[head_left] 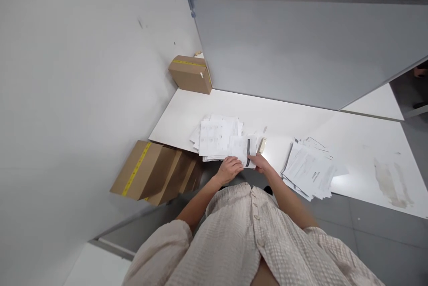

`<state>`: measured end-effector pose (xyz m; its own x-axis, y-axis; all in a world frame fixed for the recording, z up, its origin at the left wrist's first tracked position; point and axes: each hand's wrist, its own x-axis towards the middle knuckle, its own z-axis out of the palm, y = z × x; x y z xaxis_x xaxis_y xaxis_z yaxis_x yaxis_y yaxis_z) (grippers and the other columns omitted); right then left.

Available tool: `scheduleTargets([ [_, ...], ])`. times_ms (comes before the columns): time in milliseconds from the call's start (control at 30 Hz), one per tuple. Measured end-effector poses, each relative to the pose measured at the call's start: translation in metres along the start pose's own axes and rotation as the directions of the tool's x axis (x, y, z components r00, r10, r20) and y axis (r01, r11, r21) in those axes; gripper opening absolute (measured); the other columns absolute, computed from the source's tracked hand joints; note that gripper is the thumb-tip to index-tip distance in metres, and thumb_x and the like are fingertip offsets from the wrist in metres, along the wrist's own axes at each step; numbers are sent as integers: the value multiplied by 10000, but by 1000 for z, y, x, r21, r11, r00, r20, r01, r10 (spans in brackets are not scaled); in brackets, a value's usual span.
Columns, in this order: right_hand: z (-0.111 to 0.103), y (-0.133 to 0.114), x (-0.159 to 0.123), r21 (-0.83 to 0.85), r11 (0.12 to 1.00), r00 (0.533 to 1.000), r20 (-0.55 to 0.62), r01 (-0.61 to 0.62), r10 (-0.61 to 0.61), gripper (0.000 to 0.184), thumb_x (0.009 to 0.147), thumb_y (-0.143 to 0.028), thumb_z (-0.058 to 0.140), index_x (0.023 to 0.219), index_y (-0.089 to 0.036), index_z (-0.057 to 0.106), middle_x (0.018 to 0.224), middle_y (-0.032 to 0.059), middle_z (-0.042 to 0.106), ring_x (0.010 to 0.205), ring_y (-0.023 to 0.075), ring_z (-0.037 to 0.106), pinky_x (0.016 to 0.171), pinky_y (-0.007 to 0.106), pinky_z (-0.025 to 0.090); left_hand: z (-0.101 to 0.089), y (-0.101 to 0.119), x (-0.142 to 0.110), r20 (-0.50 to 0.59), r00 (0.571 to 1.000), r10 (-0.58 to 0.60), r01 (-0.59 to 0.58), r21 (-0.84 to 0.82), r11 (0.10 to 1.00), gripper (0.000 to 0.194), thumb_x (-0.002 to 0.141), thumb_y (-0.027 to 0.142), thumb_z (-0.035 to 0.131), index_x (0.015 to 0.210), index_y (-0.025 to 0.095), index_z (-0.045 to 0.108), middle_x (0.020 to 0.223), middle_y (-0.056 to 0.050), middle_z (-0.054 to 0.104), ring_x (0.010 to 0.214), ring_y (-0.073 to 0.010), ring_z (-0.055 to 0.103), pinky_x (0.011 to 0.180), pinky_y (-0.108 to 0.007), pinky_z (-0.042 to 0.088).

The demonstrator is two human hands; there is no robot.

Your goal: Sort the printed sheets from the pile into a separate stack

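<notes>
My left hand (229, 169) rests with curled fingers on the near edge of a small printed sheet (245, 147) with a dark stripe. My right hand (260, 161) pinches the same sheet at its lower right corner. The sheet lies at the front of a loose pile of printed papers (216, 136) on the white table (277, 121). A small pale object (262, 145) lies just right of the sheet.
A second fanned stack of papers (309, 170) lies to the right near the table's front edge. A cardboard box (190, 74) sits at the table's far left corner beside a grey partition (301, 45). More cardboard boxes (154, 172) stand left below the table.
</notes>
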<state>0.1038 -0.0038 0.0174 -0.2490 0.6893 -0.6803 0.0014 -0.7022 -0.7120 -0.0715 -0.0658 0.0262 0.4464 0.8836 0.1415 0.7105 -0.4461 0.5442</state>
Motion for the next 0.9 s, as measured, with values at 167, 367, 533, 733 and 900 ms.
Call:
scheduleTargets([
  [167, -17, 16, 4, 4, 1000, 994, -110, -14, 15, 240, 710, -200, 542, 947, -165, 547, 905, 81, 658, 796, 206, 619, 671, 314, 520, -4, -29, 13, -261, 811, -523, 560, 94, 823, 372, 829, 381, 379, 1108, 160, 487, 1099, -123, 506, 1058, -245, 414, 886, -405, 324],
  [367, -22, 27, 3, -18, 1000, 990, -136, 20, -22, 294, 708, -243, 541, 993, -173, 559, 947, 75, 649, 836, 222, 609, 699, 337, 516, -6, -49, 28, -192, 707, -681, 704, 278, 653, 475, 730, 391, 524, 1127, 147, 433, 1102, -136, 446, 1044, -288, 377, 833, -409, 337],
  [533, -16, 21, -3, 0, 999, 990, -135, 39, -39, 321, 716, -222, 528, 1029, -158, 559, 921, 79, 655, 831, 222, 608, 718, 347, 508, -7, -51, 23, -156, 799, -581, 599, 306, 740, 278, 781, 260, 453, 996, 95, 515, 1031, -139, 486, 1009, -251, 407, 842, -359, 345],
  [733, -13, 11, -11, -12, 1000, 994, -113, 15, -16, 316, 743, -251, 515, 1044, -165, 555, 1007, 92, 628, 856, 229, 601, 699, 351, 513, -21, -52, 21, -131, 770, -625, 638, 149, 755, 282, 833, 165, 313, 778, 112, 584, 792, -115, 575, 802, -206, 522, 718, -317, 399],
  [900, -11, 6, -12, 6, 999, 994, -100, 38, -37, 318, 744, -258, 518, 1048, -167, 548, 1004, 88, 630, 861, 227, 601, 700, 344, 512, -44, -56, 20, -240, 626, -742, 714, -207, 669, 169, 758, 250, 473, 759, 164, 618, 751, -49, 625, 736, -173, 557, 677, -271, 408],
])
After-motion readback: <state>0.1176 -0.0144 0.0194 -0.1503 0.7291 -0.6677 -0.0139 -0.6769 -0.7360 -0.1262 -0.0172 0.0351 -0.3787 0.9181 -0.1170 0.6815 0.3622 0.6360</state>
